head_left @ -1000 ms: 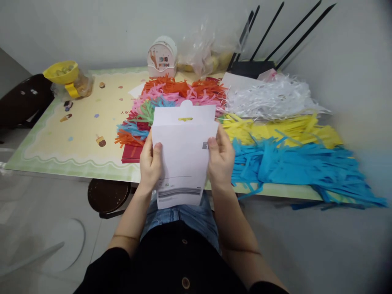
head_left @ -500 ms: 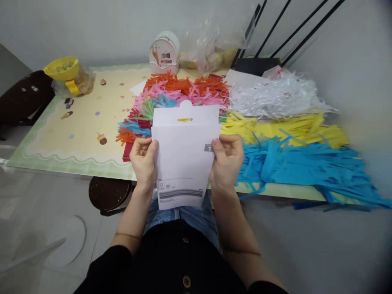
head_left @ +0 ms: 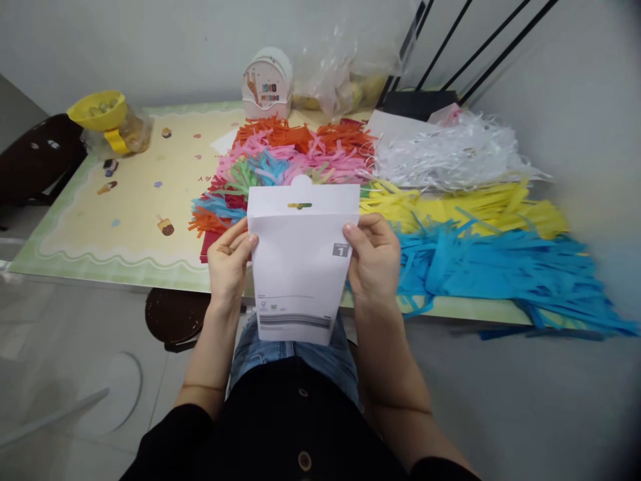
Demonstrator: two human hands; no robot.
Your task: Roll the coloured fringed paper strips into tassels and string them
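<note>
Between my two hands I hold a flat white cardboard package [head_left: 298, 267] with a slotted hang tab at its top, a small grey "1" label and dark stripes near the bottom. My left hand [head_left: 229, 264] pinches its left edge, thumb on the near face. My right hand [head_left: 373, 257] grips the right edge just below the tab in the same way. The lower end of the package hangs in front of my jeans. Behind it, bunches of red, pink, green and blue cut paper strips [head_left: 305, 143] lie on the table.
White strips [head_left: 451, 153], yellow strips [head_left: 465, 207] and blue strips [head_left: 501, 280] cover the right of the table [head_left: 135, 194]. Farther back stand a white "Dream Big" holder [head_left: 267, 83], a clear plastic bag [head_left: 340, 73] and a yellow funnel [head_left: 97, 110]. A dark stool [head_left: 177, 314] sits below the edge.
The package's top has tipped and dropped slightly toward me, so the tab sits lower in view. My right thumb has shifted off the "1" label, which now shows whole.
</note>
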